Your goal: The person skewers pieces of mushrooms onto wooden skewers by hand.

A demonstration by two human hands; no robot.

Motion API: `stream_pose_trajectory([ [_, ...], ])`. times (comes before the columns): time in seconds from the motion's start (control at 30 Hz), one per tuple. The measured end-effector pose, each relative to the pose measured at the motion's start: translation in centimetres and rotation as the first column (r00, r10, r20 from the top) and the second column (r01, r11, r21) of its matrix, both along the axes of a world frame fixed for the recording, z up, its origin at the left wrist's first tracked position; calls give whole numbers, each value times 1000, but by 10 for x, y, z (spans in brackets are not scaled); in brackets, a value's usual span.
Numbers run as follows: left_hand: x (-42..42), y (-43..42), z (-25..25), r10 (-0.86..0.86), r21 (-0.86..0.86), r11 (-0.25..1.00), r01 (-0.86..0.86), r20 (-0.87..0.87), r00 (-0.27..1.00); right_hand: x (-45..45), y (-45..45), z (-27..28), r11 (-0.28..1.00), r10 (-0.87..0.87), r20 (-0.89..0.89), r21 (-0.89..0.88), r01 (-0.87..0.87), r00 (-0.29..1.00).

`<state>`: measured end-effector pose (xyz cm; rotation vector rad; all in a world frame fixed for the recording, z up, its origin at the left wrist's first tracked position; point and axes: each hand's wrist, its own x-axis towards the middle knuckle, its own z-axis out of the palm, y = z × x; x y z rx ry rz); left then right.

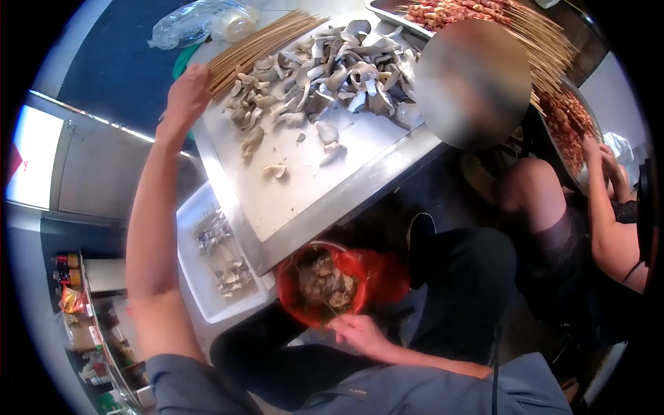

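Note:
At the table's left edge, my left hand [187, 95] is closed at the near ends of a spread of bamboo skewers [266, 52]; how many it grips is hidden. To the right of the skewers lies a heap of torn grey oyster mushrooms [339, 69], with a few loose pieces nearer me. My right hand [356, 333] is low between my knees, fingers closed on a thin stick [330, 306]. The stick's tip points into a container lined with a red plastic bag [294, 304], which holds mushroom scraps [325, 280].
Below the table's left side stands a white tub [207, 308] with mushroom pieces. A metal tray [394, 14] of skewered meat [460, 12] sits at the far right. Beside me another person's hands [598, 155] work at a second meat tray [564, 124]. A clear plastic bag [200, 24] lies at the back.

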<state>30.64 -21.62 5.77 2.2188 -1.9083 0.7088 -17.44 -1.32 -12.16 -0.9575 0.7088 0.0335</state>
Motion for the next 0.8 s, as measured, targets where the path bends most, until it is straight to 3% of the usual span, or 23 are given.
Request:
stream_pose_trajectory([
  [0.07,-16,25,8,-41,-29,999,41,-9,999,-3,0,4,1000,10,-12,4,-10,1000],
  [0.13,-52,54,19,149,57,989,-139,-236,960,-4,4,5,999,-49,64,-21,50,997],
  [0.17,-67,70,23,150,54,988,-141,-234,961,-7,6,0,1000,-19,56,26,17,998],
  [0.23,-98,103,29,154,38,986,-161,-577,802,-10,5,5,997,-44,93,64,38,995],
  [0.33,-152,158,20,72,-2,993,-117,-780,621,-13,3,9,993,-67,122,101,55,990],
  [0.43,-226,213,-4,64,33,986,-166,-980,190,-17,2,14,988,-154,166,23,152,974],
  [0.5,-283,236,-18,73,84,983,-165,-995,-70,-18,-1,12,978,-206,207,16,207,956],
  [0.53,-303,247,-33,119,143,968,-206,-985,-127,-19,-3,12,970,-240,228,29,240,944],
  [0.57,-324,255,-40,126,202,960,-195,-931,-343,-18,-6,12,962,-266,230,-2,274,936],
  [0.6,-337,264,-57,109,200,966,-165,-890,-442,-18,-8,12,951,-291,231,-34,307,928],
  [0.67,-362,278,-81,106,210,969,-131,-830,-547,-19,-10,8,950,-285,252,-57,308,925],
  [0.73,-383,286,-98,81,212,967,-138,-775,-627,-16,-11,15,917,-394,309,69,393,866],
  [0.8,-394,296,-111,95,214,974,-78,-694,-714,-19,-13,10,931,-360,300,50,362,884],
])
